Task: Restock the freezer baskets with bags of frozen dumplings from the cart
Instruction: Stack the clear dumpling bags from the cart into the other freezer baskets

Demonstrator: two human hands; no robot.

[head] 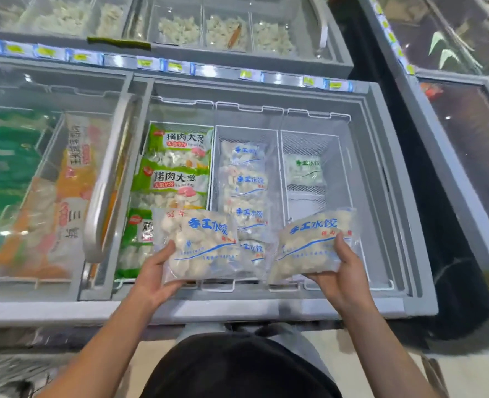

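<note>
a: left hand (157, 271) grips a clear bag of dumplings (200, 245) by its near left edge, thumb on top, fingers underneath. it hangs over the near end of the freezer (381, 307), across the line between the left and middle baskets.

b: and the other?

a: right hand (342, 271) holds a second bag (309, 242) the same way, by its near right corner. that one is tilted, its far right end higher, over the near part of the right basket (338, 156).

b: what lies under them?

a: middle basket (217, 168) carries a row of matching clear bags with blue print (247, 182), running from far to near; the nearest is partly hidden behind the two held bags. the right basket has one pale bag with green print (305, 169) at its far end, and bare mesh nearer.

b: and on the left?

a: green-topped packets (177, 159) overlap down the left basket, its near part covered by the left bag. further left, the slid-back glass lid with its curved metal handle (108, 179) covers orange and green packs (73, 179), blurred through the glass.

b: anything beyond?

a: yellow price tags (174, 66) along the far rim, then another freezer with tubs of loose white pieces (226, 31). a dark garment shows at the near edge of view.
</note>
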